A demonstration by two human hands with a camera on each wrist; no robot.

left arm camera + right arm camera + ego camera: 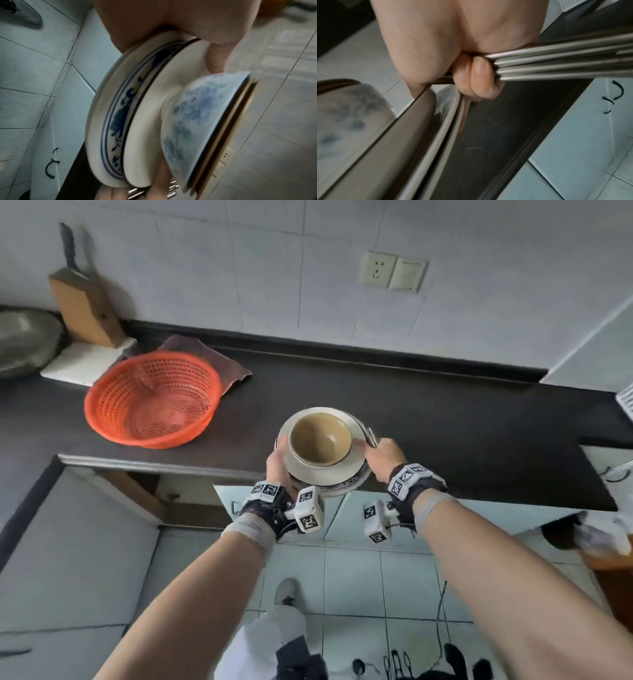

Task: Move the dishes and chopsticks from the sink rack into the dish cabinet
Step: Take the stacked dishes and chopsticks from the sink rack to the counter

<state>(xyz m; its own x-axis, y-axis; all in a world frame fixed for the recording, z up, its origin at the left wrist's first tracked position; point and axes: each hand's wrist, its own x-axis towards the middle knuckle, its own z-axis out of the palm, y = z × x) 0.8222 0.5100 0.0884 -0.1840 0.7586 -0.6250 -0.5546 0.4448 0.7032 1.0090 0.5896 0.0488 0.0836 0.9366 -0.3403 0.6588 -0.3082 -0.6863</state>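
Both hands (278, 463) carry stacked plates (346, 479) holding a bowl (320, 438); right grips chopsticks (565, 65).

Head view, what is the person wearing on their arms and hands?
Both forearms are bare, no sleeves. Each wrist carries a black strap with black-and-white square markers, a grey band behind it, and a white marker-covered cube; left hand, right hand. A thin black cable runs by the right cube.
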